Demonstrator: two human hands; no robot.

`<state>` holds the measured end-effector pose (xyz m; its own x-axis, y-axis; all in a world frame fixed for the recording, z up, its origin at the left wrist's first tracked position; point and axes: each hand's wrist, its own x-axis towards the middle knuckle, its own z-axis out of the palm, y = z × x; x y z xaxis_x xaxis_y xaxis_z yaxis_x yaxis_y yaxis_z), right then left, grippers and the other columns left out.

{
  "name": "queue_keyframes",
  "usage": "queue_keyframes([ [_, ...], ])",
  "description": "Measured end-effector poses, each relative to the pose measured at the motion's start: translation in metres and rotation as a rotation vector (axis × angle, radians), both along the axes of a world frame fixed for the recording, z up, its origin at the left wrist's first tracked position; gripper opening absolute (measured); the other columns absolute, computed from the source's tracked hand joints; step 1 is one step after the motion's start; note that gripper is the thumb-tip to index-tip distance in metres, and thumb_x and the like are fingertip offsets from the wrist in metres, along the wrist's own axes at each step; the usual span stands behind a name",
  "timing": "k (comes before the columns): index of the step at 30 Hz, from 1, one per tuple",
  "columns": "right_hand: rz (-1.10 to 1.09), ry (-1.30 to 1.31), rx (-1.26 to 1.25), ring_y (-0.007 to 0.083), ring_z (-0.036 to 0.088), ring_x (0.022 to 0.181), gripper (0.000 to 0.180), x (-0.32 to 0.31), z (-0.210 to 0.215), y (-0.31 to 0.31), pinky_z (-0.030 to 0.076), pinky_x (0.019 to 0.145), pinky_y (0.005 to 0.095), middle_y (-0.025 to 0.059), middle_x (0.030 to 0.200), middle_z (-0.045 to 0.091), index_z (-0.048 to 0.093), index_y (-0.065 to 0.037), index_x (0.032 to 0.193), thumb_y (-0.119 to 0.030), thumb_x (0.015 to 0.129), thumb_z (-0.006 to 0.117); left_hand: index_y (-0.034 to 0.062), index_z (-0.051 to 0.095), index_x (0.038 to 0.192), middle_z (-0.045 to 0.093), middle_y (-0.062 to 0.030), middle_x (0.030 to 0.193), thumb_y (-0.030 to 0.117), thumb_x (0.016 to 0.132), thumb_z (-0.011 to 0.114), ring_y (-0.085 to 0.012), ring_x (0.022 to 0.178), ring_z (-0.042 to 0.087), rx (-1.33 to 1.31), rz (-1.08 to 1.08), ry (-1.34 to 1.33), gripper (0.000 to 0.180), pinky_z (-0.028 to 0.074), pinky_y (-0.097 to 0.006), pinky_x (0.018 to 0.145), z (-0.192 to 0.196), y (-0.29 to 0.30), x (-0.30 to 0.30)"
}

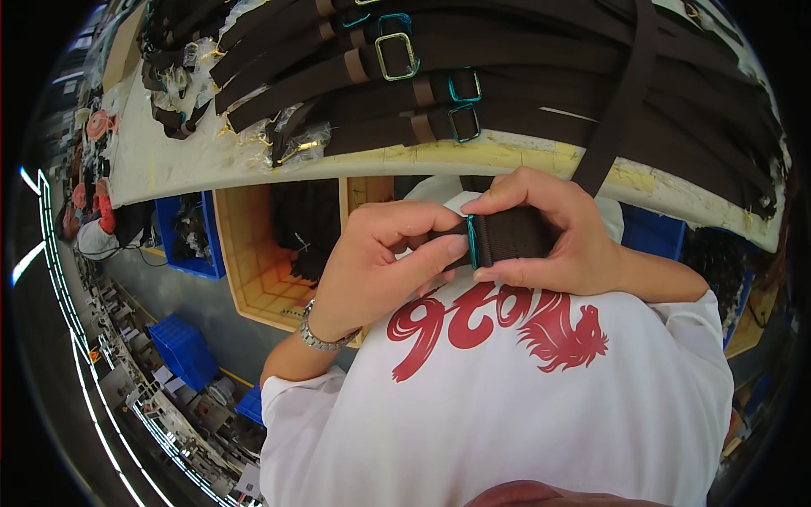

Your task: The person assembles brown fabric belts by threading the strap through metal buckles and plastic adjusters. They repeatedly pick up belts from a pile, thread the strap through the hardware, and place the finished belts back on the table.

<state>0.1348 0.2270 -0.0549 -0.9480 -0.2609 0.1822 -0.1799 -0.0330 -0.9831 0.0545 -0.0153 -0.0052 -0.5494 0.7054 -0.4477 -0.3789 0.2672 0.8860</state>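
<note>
In front of my chest, both hands are closed around a dark brown webbing strap (512, 236) fitted with a blue-green metal buckle (473, 242). My left hand (395, 260), with a metal watch on its wrist, pinches at the buckle's left side, thumb and forefinger on its edge. My right hand (564, 226) grips the strap just right of the buckle, thumb below and fingers above. A length of strap (615, 110) runs up across the table and drops over its edge behind my right hand. A small white piece (460, 201) shows between the hands, partly hidden.
On the pale table (355, 173) lie several dark straps (541, 51) with square buckles (396, 57) and plastic-wrapped hardware (300, 148). Beneath its edge stand a wooden box (245, 262) and a blue crate (187, 234). Another blue crate (183, 351) sits on the floor. A co-worker (95, 232) is far left.
</note>
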Motion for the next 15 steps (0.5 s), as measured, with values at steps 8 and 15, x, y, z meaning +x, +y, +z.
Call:
queue_keyframes([
  [8,0.026,-0.022,0.018,0.0158,0.067,0.084,0.056,0.001,0.002,-0.001,0.05,0.074,0.0301,0.008,0.096,0.07,0.07,0.0,0.127,-0.005,0.078,0.096,-0.0074,0.074,0.109,0.069,-0.0042,0.077,0.005,0.1,0.07,-0.0038,0.062,0.057,0.051,0.071,-0.364,0.015,0.036,-0.019,0.049,-0.004,-0.002,0.004],
  [15,-0.126,-0.361,-0.08,0.0157,0.069,0.102,0.059,0.007,0.009,-0.003,0.052,0.093,0.0292,0.0079,0.11,0.072,0.07,0.002,0.124,-0.007,0.071,0.095,0.0013,0.074,0.104,0.071,-0.0044,0.084,0.007,0.101,0.071,-0.0088,0.063,0.065,0.1,-0.177,-0.016,0.008,0.051,-0.024,0.057,0.008,-0.007,-0.022],
])
